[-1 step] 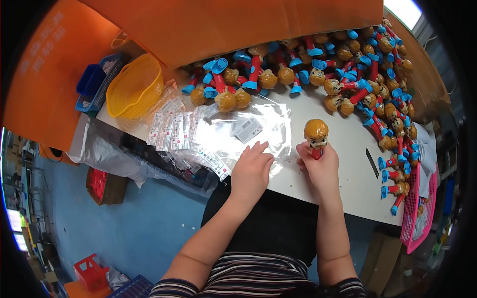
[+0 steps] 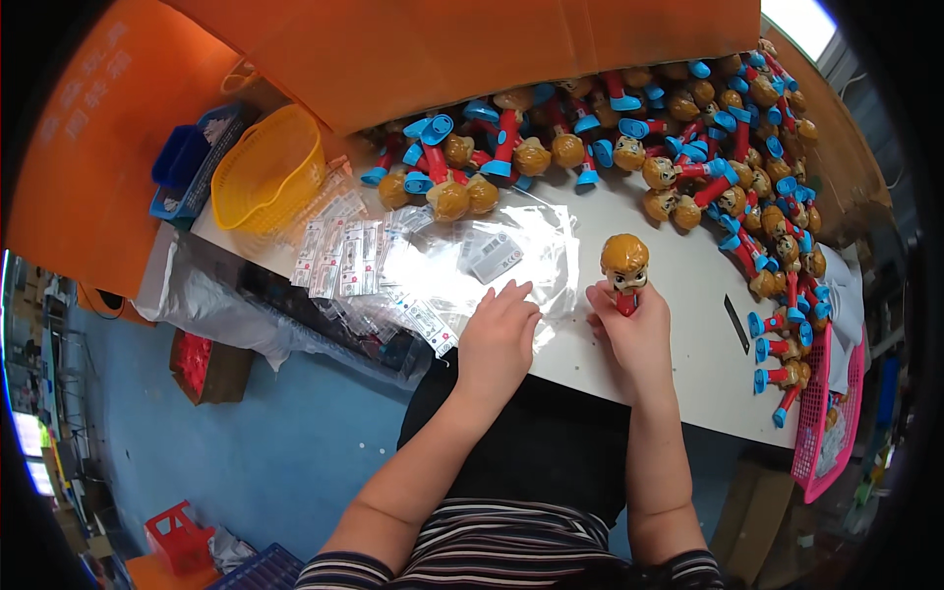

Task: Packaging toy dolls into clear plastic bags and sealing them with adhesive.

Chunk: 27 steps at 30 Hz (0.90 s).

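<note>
Upright in my right hand (image 2: 644,339) is a toy figure (image 2: 624,256) with a big brown-haired head and a red body. My fingers wrap the body just below the head, hiding most of it. My left hand (image 2: 495,339) lies flat with its fingers stretched out, at the near edge of a shiny clear plastic bag (image 2: 559,221). A grey printed label (image 2: 495,259) shows in the bag beyond those fingertips. Left of it, several small printed clear packets (image 2: 359,258) lie spread in overlapping rows.
Many like toys (image 2: 688,175) with blue feet are heaped along the table's back and right. A dark flat strip (image 2: 736,324) lies right of my right hand. A yellow basket (image 2: 267,169) stands at left, a pink basket (image 2: 812,423) at the right edge. Orange board (image 2: 472,59) rises behind.
</note>
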Each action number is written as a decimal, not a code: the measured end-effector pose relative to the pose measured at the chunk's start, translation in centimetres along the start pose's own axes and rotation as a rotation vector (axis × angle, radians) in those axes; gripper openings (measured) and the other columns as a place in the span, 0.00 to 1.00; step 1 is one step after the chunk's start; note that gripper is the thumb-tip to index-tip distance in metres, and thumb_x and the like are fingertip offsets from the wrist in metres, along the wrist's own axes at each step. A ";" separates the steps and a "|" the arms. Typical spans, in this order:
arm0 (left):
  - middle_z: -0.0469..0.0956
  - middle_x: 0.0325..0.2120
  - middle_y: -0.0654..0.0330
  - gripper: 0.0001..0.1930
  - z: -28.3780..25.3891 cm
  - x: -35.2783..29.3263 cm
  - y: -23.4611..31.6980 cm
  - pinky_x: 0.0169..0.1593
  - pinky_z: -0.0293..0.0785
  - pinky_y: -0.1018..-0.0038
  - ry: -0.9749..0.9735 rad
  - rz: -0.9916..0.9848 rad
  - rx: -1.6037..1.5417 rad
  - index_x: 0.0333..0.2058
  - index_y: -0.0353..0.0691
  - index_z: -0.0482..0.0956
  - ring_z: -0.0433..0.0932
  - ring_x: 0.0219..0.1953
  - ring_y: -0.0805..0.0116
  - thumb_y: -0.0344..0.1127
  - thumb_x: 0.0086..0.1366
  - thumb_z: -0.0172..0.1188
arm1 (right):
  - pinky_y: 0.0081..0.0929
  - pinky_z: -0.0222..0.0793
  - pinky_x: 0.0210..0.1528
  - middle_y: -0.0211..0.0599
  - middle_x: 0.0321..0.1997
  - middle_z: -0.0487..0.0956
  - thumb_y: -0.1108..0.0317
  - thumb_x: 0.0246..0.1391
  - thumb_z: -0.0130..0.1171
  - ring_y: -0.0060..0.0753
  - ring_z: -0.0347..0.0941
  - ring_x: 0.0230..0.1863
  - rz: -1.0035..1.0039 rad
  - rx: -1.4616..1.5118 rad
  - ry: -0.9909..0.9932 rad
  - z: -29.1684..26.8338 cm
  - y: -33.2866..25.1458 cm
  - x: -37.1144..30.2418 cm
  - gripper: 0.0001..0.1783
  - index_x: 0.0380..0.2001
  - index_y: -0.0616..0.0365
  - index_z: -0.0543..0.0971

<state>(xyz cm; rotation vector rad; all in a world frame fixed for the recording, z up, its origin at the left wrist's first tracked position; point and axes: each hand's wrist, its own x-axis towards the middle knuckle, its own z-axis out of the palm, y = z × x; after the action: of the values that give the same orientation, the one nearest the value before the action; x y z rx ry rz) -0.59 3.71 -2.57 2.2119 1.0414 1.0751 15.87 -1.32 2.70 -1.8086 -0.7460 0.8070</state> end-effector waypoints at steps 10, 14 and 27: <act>0.80 0.45 0.50 0.04 -1.5 -0.3 0.3 0.62 0.67 0.55 0.003 -0.127 -0.256 0.35 0.37 0.81 0.78 0.52 0.49 0.28 0.61 0.63 | 0.26 0.76 0.41 0.45 0.35 0.81 0.79 0.54 0.64 0.30 0.79 0.37 0.063 0.421 -0.306 1.1 0.5 -1.0 0.18 0.26 0.52 0.62; 0.80 0.45 0.50 0.09 -2.3 -0.2 1.3 0.62 0.65 0.52 0.060 -0.102 -0.169 0.38 0.37 0.81 0.77 0.53 0.47 0.30 0.59 0.64 | 0.24 0.75 0.37 0.43 0.33 0.81 0.81 0.51 0.65 0.28 0.78 0.33 0.064 0.553 -0.217 2.5 0.4 -1.2 0.21 0.25 0.52 0.61; 0.81 0.40 0.50 0.08 -1.6 -0.5 1.9 0.60 0.67 0.50 0.033 -0.185 -0.133 0.37 0.34 0.80 0.79 0.47 0.46 0.29 0.58 0.61 | 0.18 0.72 0.28 0.34 0.25 0.77 0.80 0.50 0.67 0.25 0.77 0.27 0.053 0.624 -0.104 3.9 1.2 -2.6 0.18 0.26 0.54 0.65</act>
<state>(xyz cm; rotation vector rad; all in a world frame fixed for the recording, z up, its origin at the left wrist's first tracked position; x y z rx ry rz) -1.26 2.34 -0.57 1.9580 1.1300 1.0693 11.42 -1.76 0.90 -1.2351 -0.4405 1.0382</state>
